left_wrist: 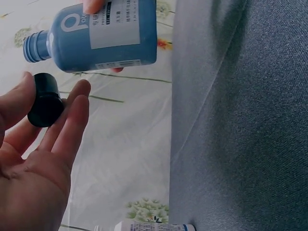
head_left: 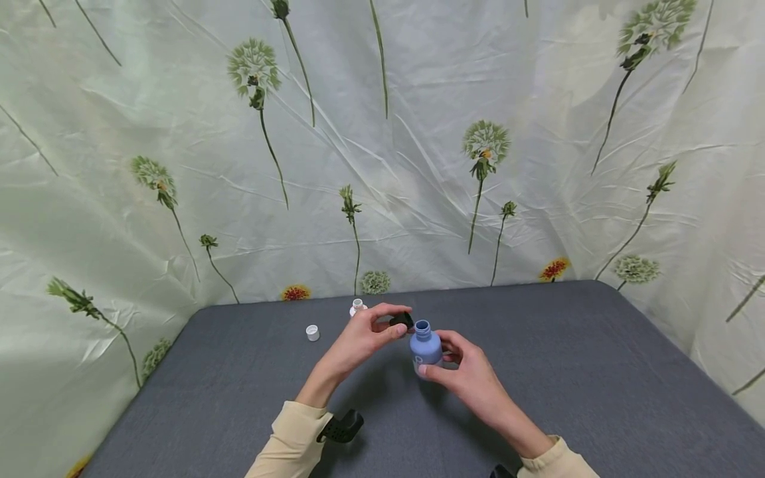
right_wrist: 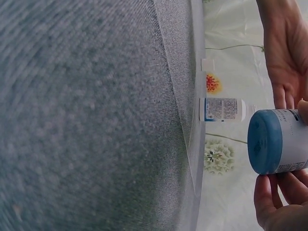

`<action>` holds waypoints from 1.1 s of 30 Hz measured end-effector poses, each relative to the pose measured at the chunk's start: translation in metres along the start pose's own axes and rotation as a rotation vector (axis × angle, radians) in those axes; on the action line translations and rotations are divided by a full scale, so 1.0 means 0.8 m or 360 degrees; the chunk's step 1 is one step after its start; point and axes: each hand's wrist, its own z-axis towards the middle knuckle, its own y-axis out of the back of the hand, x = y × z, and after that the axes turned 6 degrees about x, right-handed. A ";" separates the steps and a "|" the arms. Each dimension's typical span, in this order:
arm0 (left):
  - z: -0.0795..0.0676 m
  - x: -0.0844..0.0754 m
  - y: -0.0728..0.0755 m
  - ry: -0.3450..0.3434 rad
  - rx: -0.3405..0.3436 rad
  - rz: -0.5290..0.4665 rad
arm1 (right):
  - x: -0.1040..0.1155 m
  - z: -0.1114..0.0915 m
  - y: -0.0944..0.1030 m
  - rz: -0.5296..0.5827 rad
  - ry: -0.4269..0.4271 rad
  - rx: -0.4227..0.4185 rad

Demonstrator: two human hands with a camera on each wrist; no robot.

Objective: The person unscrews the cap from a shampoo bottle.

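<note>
A blue bottle [head_left: 425,349] with an uncapped threaded neck stands upright in the grip of my right hand [head_left: 472,378], held above the table. Its white printed label shows in the left wrist view, where the bottle [left_wrist: 108,36] lies sideways in the picture. Between thumb and fingers my left hand [head_left: 364,335] pinches a black cap [head_left: 402,321], just left of the bottle's mouth. That cap [left_wrist: 45,100] is apart from the neck in the left wrist view. From the right wrist camera the bottle's blue base [right_wrist: 264,142] shows, fingers wrapped around its sides.
Behind my left hand stands a small white bottle [head_left: 357,306], uncapped and partly hidden. A white cap [head_left: 313,332] sits to its left on the grey cloth-covered table [head_left: 239,398]. A flower-printed curtain [head_left: 418,199] hangs along the table's far edge.
</note>
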 end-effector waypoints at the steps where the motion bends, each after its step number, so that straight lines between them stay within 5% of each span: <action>1: 0.000 0.000 0.000 -0.0003 0.0010 -0.0017 | 0.000 0.000 0.000 0.0003 0.0000 0.0003; 6: 0.000 0.003 -0.001 -0.0035 0.0011 -0.0085 | 0.000 0.000 0.001 0.0007 0.0011 0.0003; 16: -0.001 0.005 0.003 -0.0014 -0.0099 0.0122 | -0.002 0.000 0.003 0.0034 0.0061 0.0001; 33: -0.003 0.007 0.006 0.0026 -0.0064 -0.0036 | 0.000 0.001 0.007 0.0037 0.0067 -0.0046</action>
